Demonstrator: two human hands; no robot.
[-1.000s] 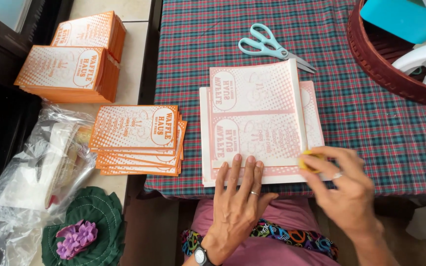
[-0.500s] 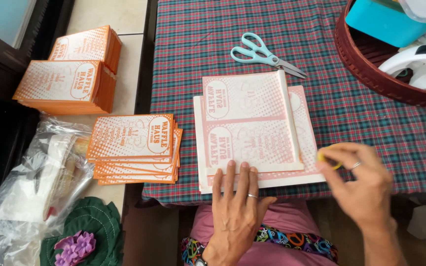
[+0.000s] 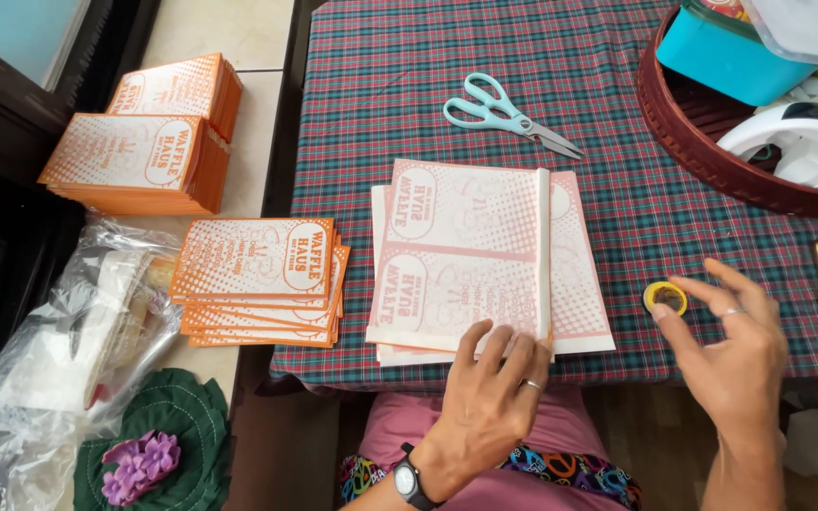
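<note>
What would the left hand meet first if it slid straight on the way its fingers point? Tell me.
The left hand already rests on the paper stack; going on, it would likely meet the folded strip.

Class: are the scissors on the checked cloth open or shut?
Nearly shut: the scissors lie flat, blades together in one point, handles slightly apart.

Plaid-clothed table point(image 3: 617, 57), pale tiled floor point(image 3: 229, 28)
</note>
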